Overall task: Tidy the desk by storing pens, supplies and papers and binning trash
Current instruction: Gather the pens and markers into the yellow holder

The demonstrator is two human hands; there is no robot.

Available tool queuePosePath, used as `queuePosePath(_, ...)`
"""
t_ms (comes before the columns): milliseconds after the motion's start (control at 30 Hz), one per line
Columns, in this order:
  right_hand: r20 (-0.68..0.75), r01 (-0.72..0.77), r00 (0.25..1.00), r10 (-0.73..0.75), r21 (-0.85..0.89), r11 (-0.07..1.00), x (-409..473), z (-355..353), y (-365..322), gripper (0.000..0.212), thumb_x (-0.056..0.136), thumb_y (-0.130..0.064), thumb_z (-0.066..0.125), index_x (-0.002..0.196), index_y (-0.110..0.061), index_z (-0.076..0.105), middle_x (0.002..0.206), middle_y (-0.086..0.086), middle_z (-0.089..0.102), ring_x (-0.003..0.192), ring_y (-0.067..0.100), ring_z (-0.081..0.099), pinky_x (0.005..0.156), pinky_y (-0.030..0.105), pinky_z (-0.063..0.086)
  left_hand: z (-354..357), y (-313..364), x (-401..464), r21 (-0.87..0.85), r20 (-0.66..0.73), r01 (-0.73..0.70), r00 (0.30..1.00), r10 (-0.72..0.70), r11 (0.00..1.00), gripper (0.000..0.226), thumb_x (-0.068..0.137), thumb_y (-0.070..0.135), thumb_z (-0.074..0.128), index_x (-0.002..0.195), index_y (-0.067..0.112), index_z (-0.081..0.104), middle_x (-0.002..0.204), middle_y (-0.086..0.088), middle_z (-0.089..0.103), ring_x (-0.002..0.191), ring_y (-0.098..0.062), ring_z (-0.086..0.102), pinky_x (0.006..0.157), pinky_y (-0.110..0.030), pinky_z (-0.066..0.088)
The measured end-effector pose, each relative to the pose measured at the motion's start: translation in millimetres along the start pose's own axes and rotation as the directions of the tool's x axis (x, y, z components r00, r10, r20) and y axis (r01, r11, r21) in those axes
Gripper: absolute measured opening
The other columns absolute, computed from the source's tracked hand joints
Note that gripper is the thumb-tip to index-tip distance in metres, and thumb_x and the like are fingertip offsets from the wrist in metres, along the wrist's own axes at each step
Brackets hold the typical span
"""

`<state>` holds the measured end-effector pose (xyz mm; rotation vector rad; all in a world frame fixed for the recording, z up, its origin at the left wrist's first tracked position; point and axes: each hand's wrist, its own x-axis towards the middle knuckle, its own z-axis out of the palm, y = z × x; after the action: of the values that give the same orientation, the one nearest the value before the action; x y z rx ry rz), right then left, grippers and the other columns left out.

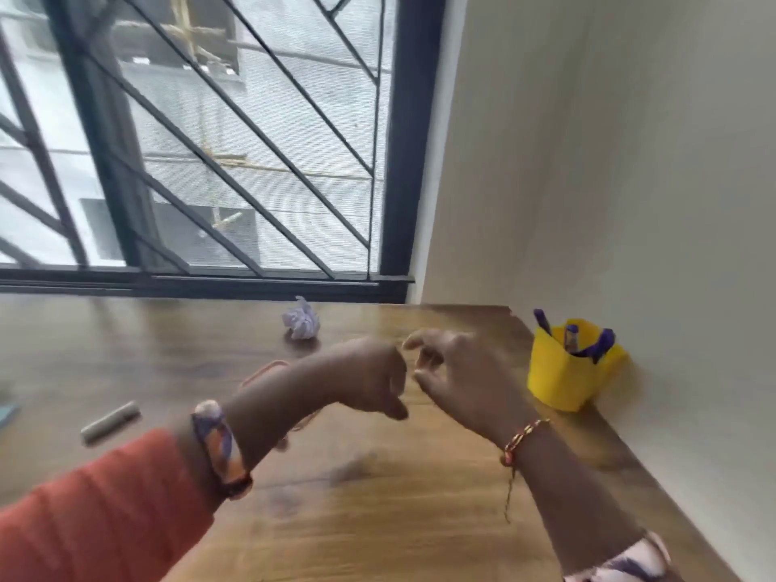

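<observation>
The fingers (pixel 392 396) of the left hand (pixel 369 375) are curled downward into a loose fist, and the blur hides whether anything is pinched in them. The fingers (pixel 422 342) of the right hand (pixel 466 371) are spread and bent like a claw, thumb apart from the rest, with nothing visibly held. The two hands hover close together above the middle of the wooden table (pixel 378 497), nearly touching at the knuckles.

The left wrist wears a patterned purple and orange band (pixel 220 447) next to an orange sleeve (pixel 96 518); the right wrist carries a thin red and gold bracelet (pixel 523 438) with a thread hanging from it.

Under the left forearm lie thin loops that look like rubber bands (pixel 264 371), partly hidden by the arm. Left of them a short grey cylinder (pixel 110 422), perhaps a marker or chalk, lies flat on the table. A bluish edge (pixel 7 413) shows at the far left border, too cut off to identify.

To the right, against the wall (pixel 630 182), stands a yellow pen holder (pixel 567 371) with purple pens (pixel 596 344) sticking out of it. Farther back, near the window sill, a crumpled ball of white paper (pixel 301 319) sits on the table. Behind it is a window (pixel 210 140) with a dark diagonal grille
</observation>
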<state>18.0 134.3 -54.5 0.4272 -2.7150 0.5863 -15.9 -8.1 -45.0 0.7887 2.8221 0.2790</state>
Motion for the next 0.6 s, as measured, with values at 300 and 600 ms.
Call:
queuePosePath(300, 0.26, 0.296, 0.904, -0.339, 0.19, 0.936, -22.2, 120.7, -144.4, 0.059, 0.085, -0.019, 0.056, 0.139, -0.027, 0.034, 0.14, -0.002, 0.039, 0.131, 0.017, 0.037, 0.104, 0.034, 0.039, 38.8, -91.6, -166.0, -0.031, -0.284, 0.585, 0.772, -0.569, 0.81, 0.028, 0.09, 0.035, 0.052, 0.116, 0.025, 0.059, 0.135, 0.004, 0.051, 0.121, -0.02, 0.052, 0.09, -0.032, 0.045)
queuePosePath(600, 0.313, 0.213, 0.902, -0.298, 0.277, 0.937, -86.0, 187.4, -276.1, 0.054, 0.095, -0.021, 0.038, 0.146, -0.01, 0.022, 0.154, 0.006, 0.022, 0.144, 0.015, 0.015, 0.117, 0.023, 0.008, 91.6, -154.2, -327.6, -0.062, -0.682, 0.655, 0.523, -0.511, 0.753, 0.037, 0.069, 0.02, 0.073, 0.105, 0.017, 0.064, 0.101, -0.006, 0.068, 0.086, -0.027, 0.068, 0.064, -0.034, 0.056)
